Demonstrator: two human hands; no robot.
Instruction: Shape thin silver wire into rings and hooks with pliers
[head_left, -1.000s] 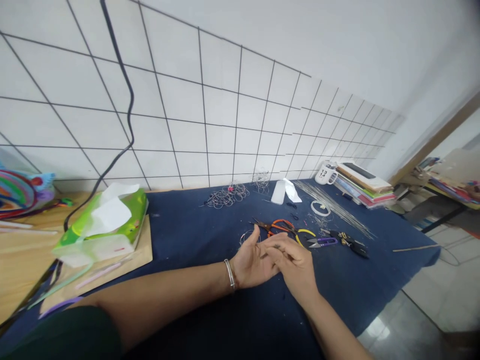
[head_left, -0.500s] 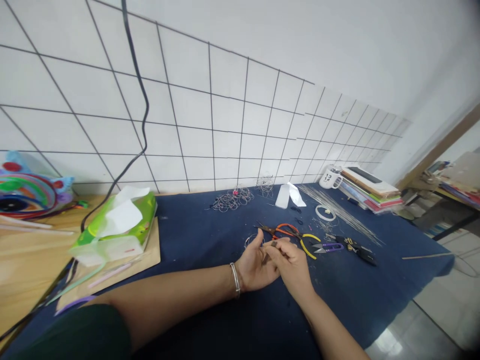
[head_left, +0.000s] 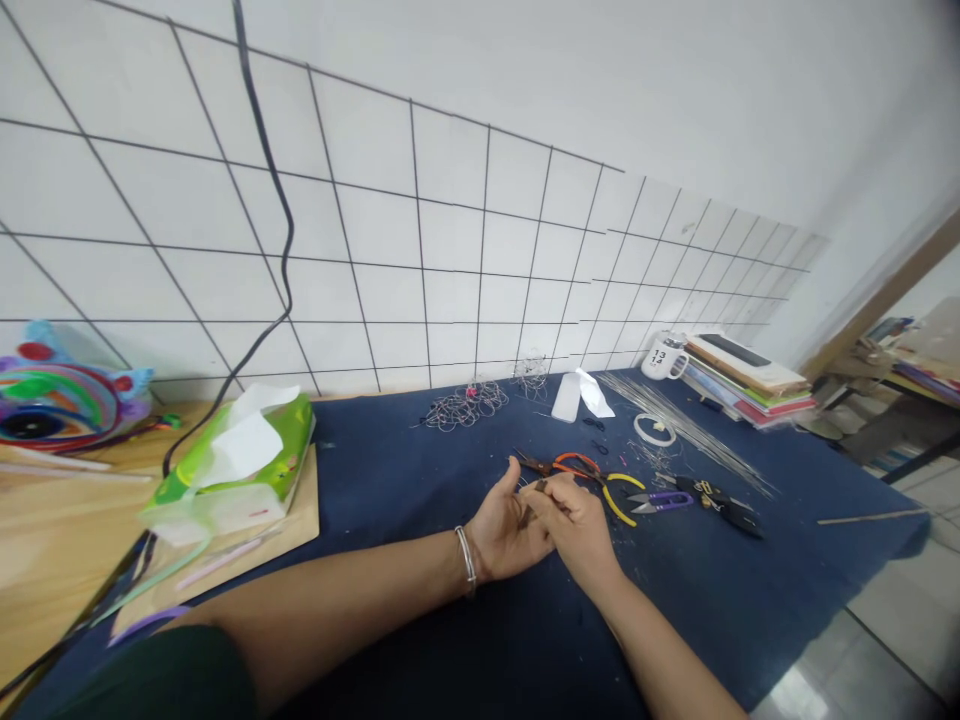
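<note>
My left hand, with a silver bangle at the wrist, is palm up with its thumb raised. Over its fingers lies my right hand, closed in a pinch on something small and dark that I cannot make out. The left fingertips are hidden behind the right hand. Just beyond both hands are pliers with orange handles and pliers with yellow handles. Purple snips and black-handled pliers rest to the right on the dark blue cloth.
Tangled wire loops, a white card, straight wires and a white ring lie toward the wall. A mug stands by stacked books. At left sits a green tissue pack.
The view has shifted slightly, so the tabletop items appear a little lower. Both hands keep nearly the same pose, with the right still pinching over the left.
</note>
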